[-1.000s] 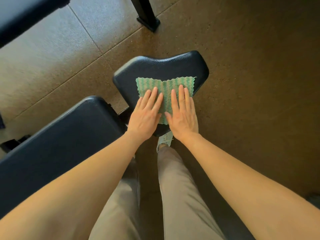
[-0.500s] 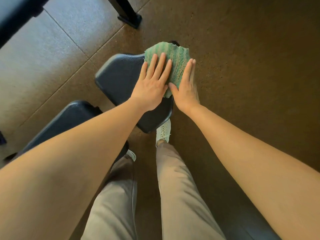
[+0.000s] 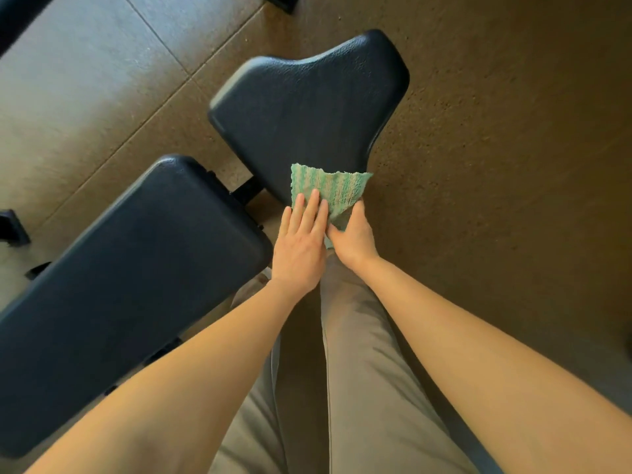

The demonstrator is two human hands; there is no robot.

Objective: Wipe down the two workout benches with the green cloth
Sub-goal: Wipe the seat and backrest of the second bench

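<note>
Floor [image 3: 496, 138]: brown speckled rubber on the right, pale tiles on the far left.
Back pad [image 3: 113, 292]: long dark padded vinyl counter, near left, lying diagonally.
Seat pad [image 3: 307, 114]: dark padded vinyl counter flaring wider at its far end, just beyond the back pad, with a narrow gap and a frame bar between them.
Left hand [image 3: 302, 244]: open and flat, fingers together, pressing the cloth's left part onto the near narrow end of the seat pad.
Right hand [image 3: 354, 239]: curled, pinching the cloth's near right corner at the pad's edge.
Green ribbed microfibre cloth [image 3: 337, 189]: on the near right edge of the seat pad, partly overhanging.
Handling: probably light, soft and floppy; it bunches easily, so a flat palm on top with one pinched corner should keep it spread.
</note>
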